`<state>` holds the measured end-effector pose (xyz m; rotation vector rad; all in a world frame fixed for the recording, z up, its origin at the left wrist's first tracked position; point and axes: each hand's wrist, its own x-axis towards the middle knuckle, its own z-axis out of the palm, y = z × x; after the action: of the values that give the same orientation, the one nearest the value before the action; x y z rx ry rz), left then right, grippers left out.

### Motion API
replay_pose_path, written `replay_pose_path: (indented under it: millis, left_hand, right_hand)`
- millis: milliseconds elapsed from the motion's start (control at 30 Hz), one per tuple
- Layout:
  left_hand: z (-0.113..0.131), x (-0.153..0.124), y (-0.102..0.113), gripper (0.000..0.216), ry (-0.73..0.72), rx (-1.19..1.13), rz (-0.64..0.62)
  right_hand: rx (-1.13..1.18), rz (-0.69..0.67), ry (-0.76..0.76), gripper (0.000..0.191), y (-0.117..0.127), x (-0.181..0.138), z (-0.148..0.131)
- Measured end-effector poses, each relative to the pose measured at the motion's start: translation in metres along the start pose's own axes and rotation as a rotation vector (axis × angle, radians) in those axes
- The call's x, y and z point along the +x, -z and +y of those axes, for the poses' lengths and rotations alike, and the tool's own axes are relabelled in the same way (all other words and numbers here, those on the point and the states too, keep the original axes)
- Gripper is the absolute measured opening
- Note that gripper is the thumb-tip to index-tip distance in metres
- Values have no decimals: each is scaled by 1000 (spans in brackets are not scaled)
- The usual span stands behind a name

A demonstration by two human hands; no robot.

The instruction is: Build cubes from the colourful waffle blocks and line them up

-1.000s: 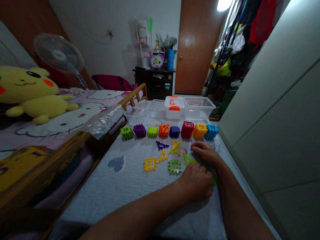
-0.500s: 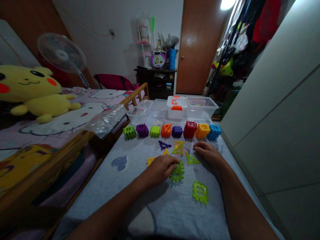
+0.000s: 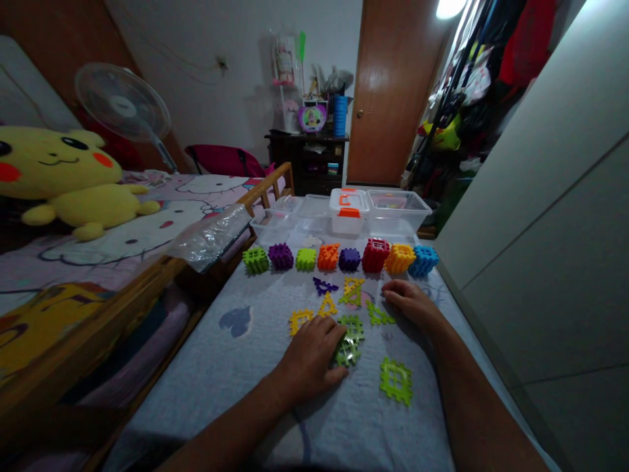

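Observation:
My left hand curves around the left side of a light-green square building tile, with its thumb at the lower corner and fingers along the upper edge. Another green tile seems to lie just behind it, partly overlapped. My right hand rests on the sheet, fingers loosely extended and holding nothing visible. Just below its fingertips lies a green triangular piece. Nearer to me is a separate green square tile. Beyond my left hand are a yellow square frame, a yellow triangle and a purple triangle.
Stacks of coloured tiles stand in a row, among them a red stack and a blue stack. Clear plastic boxes sit behind them. A wooden rail runs along the left, a pale cabinet along the right.
My left hand has turned and drawn slightly toward me, its thumb now lower, uncovering more of the yellow pieces. My right hand stays nearly still.

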<state>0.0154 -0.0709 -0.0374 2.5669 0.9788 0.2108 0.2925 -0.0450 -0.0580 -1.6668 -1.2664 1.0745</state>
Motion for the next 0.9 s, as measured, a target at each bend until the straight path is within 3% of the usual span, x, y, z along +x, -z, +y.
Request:
replay_pose_path:
  millis: [200,400,567,667,900]
  left_hand:
    - [3,11,9,62,1,-62,106]
    - [5,42,16,56,-72,2,8]
    - [6,50,8,62,21,99,-76]
    - [9,50,8,66,30,148,-57]
    - [11,51,10,52,31,214,-11]
  right_hand:
    - [-136,19,90,23,-1,3,3]
    - [-172,29,119,23,-4,2,1]
    - [-164,34,113,20,-4,2,0]
    - [-153,41,115,20,-5,1,-1]
    - [-169,37,128,20,-5,1,1]
